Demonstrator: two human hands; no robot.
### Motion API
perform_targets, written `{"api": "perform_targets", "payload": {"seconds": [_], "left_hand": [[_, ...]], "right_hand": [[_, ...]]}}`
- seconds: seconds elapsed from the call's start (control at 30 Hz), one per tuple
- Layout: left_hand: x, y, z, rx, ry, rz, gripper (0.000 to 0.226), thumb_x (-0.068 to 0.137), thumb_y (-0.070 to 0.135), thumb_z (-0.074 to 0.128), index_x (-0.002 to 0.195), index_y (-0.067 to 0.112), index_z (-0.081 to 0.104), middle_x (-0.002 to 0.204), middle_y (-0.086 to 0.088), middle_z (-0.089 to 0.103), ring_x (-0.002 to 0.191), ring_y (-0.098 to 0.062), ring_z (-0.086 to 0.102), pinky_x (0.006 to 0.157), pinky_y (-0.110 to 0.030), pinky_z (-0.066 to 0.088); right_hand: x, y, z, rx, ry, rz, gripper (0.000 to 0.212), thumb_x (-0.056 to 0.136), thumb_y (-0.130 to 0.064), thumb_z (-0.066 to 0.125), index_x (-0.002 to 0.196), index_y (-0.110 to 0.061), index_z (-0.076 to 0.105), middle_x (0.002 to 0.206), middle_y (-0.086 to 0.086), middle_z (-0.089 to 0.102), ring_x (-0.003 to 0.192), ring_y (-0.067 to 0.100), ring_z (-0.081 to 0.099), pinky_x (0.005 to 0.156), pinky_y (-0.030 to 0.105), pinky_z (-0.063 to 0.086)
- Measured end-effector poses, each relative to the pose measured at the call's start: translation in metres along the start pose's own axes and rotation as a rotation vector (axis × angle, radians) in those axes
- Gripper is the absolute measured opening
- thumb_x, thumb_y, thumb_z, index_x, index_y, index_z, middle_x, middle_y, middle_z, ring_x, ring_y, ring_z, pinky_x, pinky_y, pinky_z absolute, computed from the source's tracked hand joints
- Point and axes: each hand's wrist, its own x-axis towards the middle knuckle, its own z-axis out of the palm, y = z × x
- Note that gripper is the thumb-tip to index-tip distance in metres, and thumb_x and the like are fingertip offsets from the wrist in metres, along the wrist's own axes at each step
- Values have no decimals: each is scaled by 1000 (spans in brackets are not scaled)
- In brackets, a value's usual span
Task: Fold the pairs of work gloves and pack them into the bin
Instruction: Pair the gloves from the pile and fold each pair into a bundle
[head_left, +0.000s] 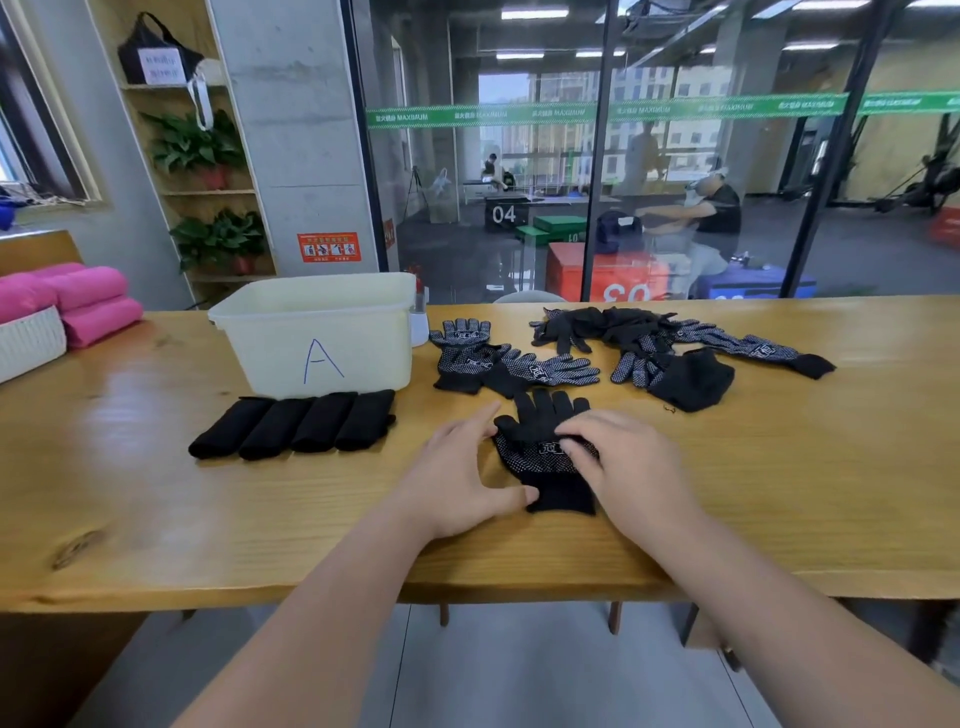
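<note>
Both arms are bare and reach forward, left forearm (332, 597) and right forearm (737, 587) angling in toward each other. The left hand (457, 480) lies palm down, fingers spread and loose, forefinger stretched ahead, thumb (511, 499) swung rightward. The right hand (631, 467) sits just beside it, knuckles up, fingertips (576, 439) bent downward; blur hides any pinch

One bin (317, 338), four folded glove bundles (293, 427), three pink rolls (91, 288), two potted plants (223, 240) — loose gloves (519, 366) tangled, uncountable.
</note>
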Motion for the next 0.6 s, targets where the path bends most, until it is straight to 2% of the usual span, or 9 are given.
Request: {"api": "perform_targets", "payload": {"seconds": [0.07, 0.17, 0.23, 0.43, 0.6], "left_hand": [[0, 1, -1, 23, -9, 2, 125, 67, 76, 78, 167, 42, 11, 153, 21, 47, 150, -6, 23, 125, -43, 29], [1, 3, 0, 41, -10, 5, 126, 68, 78, 79, 167, 41, 10, 155, 20, 47, 150, -5, 24, 124, -42, 29], [2, 2, 1, 55, -7, 8, 126, 69, 78, 79, 167, 40, 10, 155, 19, 47, 150, -7, 25, 124, -43, 30], [1, 2, 1, 71, -13, 5, 126, 70, 80, 78, 168, 38, 9, 157, 19, 46, 152, -9, 25, 124, -43, 30], [1, 4, 1, 96, -25, 5, 126, 70, 83, 75, 168, 38, 9, 160, 17, 44, 153, -12, 26, 125, -47, 30]], "right_hand": [[-3, -6, -6, -2, 79, -27, 14, 98, -28, 69, 110, -28, 76, 109, -14, 72, 101, 13, 65, 82, 35, 55], [-14, -15, -3, -103, -5, -119, 15, 96, -31, 69, 107, -29, 78, 106, -17, 71, 98, 12, 65, 82, 36, 55], [-20, -16, 0, -127, -69, -92, 16, 94, -37, 67, 104, -31, 78, 102, -18, 71, 94, 11, 65, 80, 35, 55], [-23, -16, -1, -101, -29, -78, 15, 90, -37, 67, 98, -29, 77, 96, -17, 71, 90, 11, 66, 76, 36, 55], [-24, -17, 0, -99, -56, -70, 27, 90, -49, 52, 90, -33, 74, 90, -18, 67, 87, 10, 61, 76, 35, 52]]}}
